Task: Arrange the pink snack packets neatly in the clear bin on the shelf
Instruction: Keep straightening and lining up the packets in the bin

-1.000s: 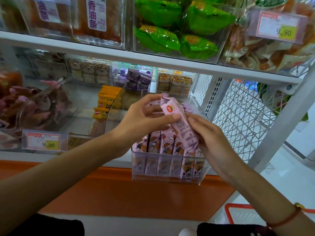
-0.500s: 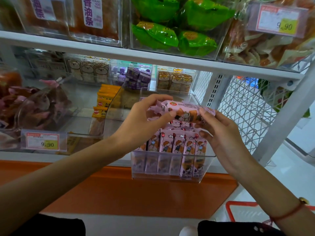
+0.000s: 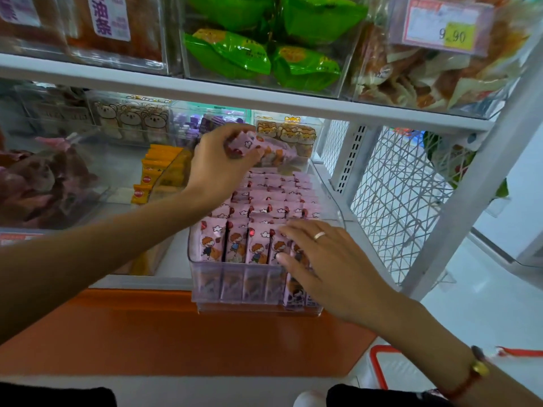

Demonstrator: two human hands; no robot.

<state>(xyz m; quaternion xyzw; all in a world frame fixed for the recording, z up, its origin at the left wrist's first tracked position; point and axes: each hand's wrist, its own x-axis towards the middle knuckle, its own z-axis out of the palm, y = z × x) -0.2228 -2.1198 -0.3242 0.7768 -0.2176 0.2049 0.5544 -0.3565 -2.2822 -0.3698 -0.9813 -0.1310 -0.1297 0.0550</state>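
Both hands have parted since the frame half a second back, when together they held one pink packet level above the clear bin. Now the left hand (image 3: 219, 163) alone grips that pink snack packet (image 3: 258, 146), fingers curled round its left end, holding it over the far end of the clear bin (image 3: 235, 284). The right hand (image 3: 326, 259) has dropped to the near right corner of the bin, where its fingers lie nearly straight and spread on the tops of the front row of packets (image 3: 235, 245), holding nothing; a ring shows on one finger. The bin juts out past the front edge of the white shelf (image 3: 176, 280), and pink packets stand upright in it in tidy rows from front to back. Orange packets (image 3: 152, 171) lie in the bin just left of it. On the shelf above, green packets (image 3: 264, 54) fill another clear box, and a 9.90 price tag (image 3: 443, 27) hangs at the upper right.
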